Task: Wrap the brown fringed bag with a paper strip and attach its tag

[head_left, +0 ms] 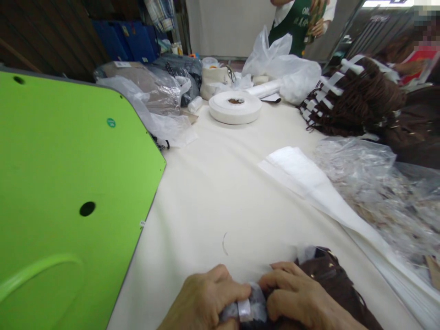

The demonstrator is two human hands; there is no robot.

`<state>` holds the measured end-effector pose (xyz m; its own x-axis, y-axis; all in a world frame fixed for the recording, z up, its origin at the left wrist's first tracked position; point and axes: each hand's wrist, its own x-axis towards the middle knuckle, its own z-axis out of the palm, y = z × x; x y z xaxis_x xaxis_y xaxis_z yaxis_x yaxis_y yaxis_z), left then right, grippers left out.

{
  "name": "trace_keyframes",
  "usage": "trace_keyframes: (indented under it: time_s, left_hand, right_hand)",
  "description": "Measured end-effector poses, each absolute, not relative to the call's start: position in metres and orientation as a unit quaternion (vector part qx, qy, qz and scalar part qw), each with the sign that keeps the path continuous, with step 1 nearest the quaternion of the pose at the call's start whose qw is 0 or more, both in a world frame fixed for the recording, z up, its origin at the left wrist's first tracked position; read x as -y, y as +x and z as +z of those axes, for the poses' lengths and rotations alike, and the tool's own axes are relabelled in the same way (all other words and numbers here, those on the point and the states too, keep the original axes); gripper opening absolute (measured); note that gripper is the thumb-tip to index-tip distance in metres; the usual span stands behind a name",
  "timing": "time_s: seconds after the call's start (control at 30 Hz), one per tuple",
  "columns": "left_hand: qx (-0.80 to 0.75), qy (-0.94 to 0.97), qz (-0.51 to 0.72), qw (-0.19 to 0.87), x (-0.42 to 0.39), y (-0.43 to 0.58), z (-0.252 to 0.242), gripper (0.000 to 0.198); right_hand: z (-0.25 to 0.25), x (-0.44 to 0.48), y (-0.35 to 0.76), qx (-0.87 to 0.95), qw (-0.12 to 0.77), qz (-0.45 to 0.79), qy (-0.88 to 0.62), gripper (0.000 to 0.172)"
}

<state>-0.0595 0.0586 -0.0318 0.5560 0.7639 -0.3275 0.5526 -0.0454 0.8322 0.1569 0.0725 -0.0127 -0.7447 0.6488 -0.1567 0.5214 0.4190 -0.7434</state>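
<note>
At the bottom of the head view, my left hand (pixel 206 295) and my right hand (pixel 297 291) close on a small bundle in greyish, see-through wrapping (pixel 258 303). A short white strip (pixel 244 310) lies across the bundle, beside my left fingers. What the wrapping covers is dark and I cannot make it out. Dark brown fabric (pixel 332 277) with small gold-coloured metal fittings lies beside and partly behind my right hand. The lower part of both hands is cut off by the frame edge.
A green board (pixel 75 169) stands along the left. A white tape roll (pixel 235 110) lies on the pale tabletop (pixel 213 192). White sheets (pixel 309 178) and clear plastic bags (pixel 374 183) line the right, before brown corded goods (pixel 364 96). A person in a green apron (pixel 292 23) stands behind.
</note>
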Motion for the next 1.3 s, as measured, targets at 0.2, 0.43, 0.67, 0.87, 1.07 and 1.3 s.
trace_keyframes:
  time_s: [0.2,0.43,0.67,0.87,1.07,1.3]
  left_hand:
    - [-0.449,0.726,0.044,0.519,-0.071,-0.055,-0.017,0.036]
    - [-0.342,0.747,0.01,0.57,-0.075,-0.051,-0.011,0.02]
    - [-0.25,0.787,-0.051,0.562,-0.076,-0.02,-0.055,0.049]
    - [-0.142,0.739,-0.037,0.657,-0.066,-0.014,-0.111,0.044]
    - [-0.166,0.764,-0.007,0.624,-0.07,-0.014,-0.089,0.037]
    - [-0.387,0.728,0.008,0.566,-0.094,-0.042,-0.015,0.027]
  right_hand:
    - [-0.043,-0.065,0.16,0.874,0.093,0.354,-0.319,0.006]
    - [-0.056,-0.058,0.165,0.887,0.135,0.343,-0.278,0.014]
    - [-0.061,-0.056,0.16,0.898,0.112,0.331,-0.267,0.012]
    - [-0.063,-0.049,0.161,0.874,0.134,0.357,-0.302,0.012]
    - [-0.025,-0.061,0.168,0.871,0.084,0.38,-0.299,0.01]
    - [-0.025,-0.052,0.174,0.824,0.205,0.352,-0.394,0.01]
